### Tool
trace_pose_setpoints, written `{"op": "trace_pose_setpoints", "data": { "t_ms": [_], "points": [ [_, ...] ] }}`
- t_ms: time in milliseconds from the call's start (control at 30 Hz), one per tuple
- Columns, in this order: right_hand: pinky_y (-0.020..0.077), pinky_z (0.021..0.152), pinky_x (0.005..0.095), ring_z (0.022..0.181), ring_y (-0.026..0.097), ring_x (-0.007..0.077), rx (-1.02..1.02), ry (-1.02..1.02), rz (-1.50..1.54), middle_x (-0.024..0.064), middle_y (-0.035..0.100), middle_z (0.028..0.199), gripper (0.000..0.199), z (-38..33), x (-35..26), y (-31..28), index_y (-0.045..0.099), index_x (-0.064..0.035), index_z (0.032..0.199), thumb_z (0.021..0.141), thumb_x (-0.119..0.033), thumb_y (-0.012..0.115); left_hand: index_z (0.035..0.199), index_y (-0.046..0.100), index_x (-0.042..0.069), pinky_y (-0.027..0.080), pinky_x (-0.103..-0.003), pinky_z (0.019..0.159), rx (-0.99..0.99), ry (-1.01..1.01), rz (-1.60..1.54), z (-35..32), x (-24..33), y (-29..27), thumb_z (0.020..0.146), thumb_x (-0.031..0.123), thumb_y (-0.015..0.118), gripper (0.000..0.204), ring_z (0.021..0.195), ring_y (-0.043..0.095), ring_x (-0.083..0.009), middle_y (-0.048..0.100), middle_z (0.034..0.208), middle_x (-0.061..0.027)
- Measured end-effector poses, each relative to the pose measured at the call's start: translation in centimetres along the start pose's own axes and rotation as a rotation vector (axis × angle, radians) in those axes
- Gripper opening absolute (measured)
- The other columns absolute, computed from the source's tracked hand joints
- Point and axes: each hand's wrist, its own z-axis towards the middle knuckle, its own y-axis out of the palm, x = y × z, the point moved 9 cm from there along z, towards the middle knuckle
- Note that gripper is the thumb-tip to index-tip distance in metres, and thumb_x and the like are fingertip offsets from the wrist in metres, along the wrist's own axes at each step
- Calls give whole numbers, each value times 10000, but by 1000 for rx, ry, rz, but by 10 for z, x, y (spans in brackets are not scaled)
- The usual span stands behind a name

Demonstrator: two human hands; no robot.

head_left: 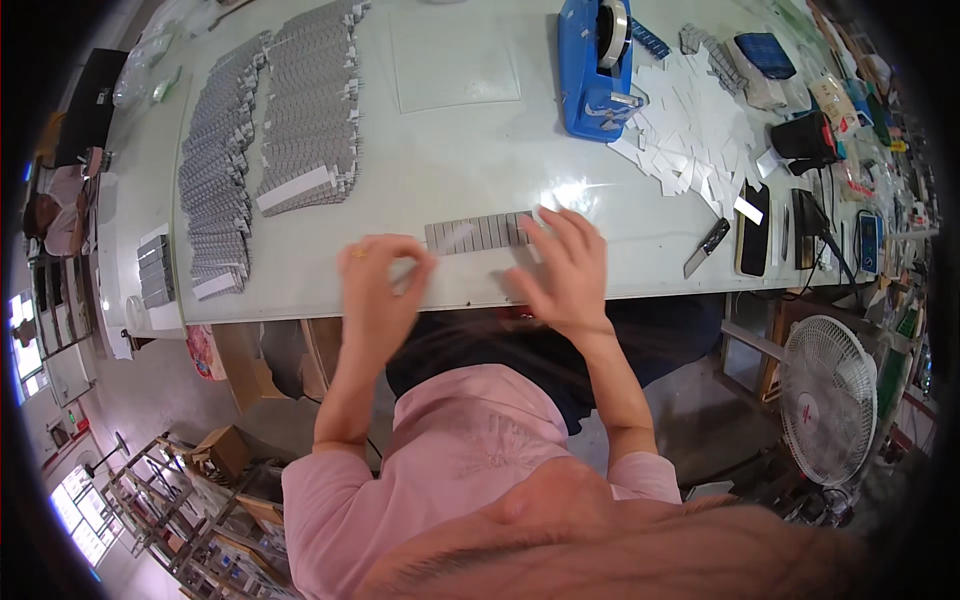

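A flat grey strip [478,233], made of several narrow segments side by side, lies near the table's front edge between my hands. My left hand [382,285] is at its left end, with thumb and forefinger curled together in a pinch. Whatever that pinch may hold is too small to make out. At the other end, my right hand [568,268] has its fingers stretched and its thumb apart. Its fingertips are at the strip's right end; whether they press on it I cannot tell.
Two long rows of stacked grey strips [310,95] fill the left side. A blue tape dispenser [598,75] stands at the back, beside a heap of white paper slips [690,125]. To the right lie a utility knife [707,247] and a phone [752,235]. A fan [828,400] stands off the table.
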Motion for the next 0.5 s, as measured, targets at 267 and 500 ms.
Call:
{"op": "trace_pose_setpoints", "data": {
  "t_ms": [267,500],
  "points": [
    [363,1039,461,1272,471,294,-210,-374,-128,128,511,1349,740,-37,-38,53,526,-57,1279,673,-411,758,956,622,45,377,-371,905,189,-187,88,-42,-56,-49,841,116,658,140,877,577,-251,627,900,-88],
    [371,1013,453,1230,477,324,-218,-249,-122,139,508,1312,747,-45,-33,16,484,-74,1315,674,-342,758,924,616,13,433,-349,817,189,-51,-102,-38,-44,-19,828,106,658,140,811,581,-231,617,836,-101]
  ]
}}
